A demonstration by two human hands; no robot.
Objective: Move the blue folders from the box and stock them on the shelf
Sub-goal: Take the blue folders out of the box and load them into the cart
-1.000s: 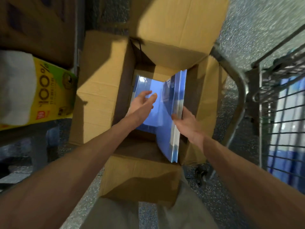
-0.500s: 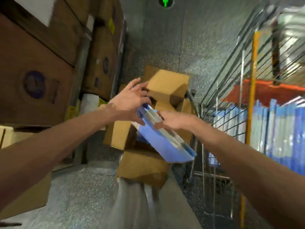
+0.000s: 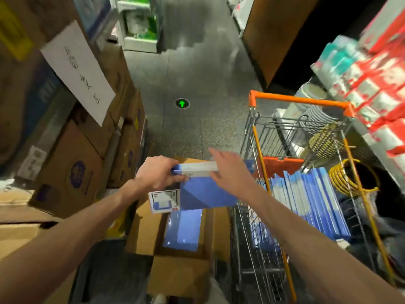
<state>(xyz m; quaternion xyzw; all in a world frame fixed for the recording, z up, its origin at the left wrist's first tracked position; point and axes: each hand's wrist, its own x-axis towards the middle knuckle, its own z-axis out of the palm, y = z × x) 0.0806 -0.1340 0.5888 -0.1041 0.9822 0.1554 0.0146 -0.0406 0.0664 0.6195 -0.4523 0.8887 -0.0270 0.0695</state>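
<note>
Left hand [image 3: 157, 175] curled round the left end of a bundle of blue folders [image 3: 203, 194]. Right hand [image 3: 232, 172] laid across its right end, fingers seemingly straight over the top edge; we cannot tell whether the thumb clamps beneath.

One second earlier both hands were down inside the cardboard box [image 3: 182, 270], parting this bundle from the rest. Half a second earlier it was coming up, tilted. Now we see it fully clear of the box, spine uppermost and roughly level. It is held above the box's far edge, just beside the left edge of the wire shelf [image 3: 300, 100]. We judge the lift complete and the transfer to the shelf as the step in hand.

More folders [image 3: 184, 231] lie flat in the box, so further trips remain. On the shelf a row of stocked folders [image 3: 311, 205] stands upright, with a yellow coil [image 3: 350, 183] near its far right corner. Stacked cartons [image 3: 72, 172] line the left. The speckled grey floor [image 3: 197, 62] bears a green arrow [image 3: 182, 103].
</note>
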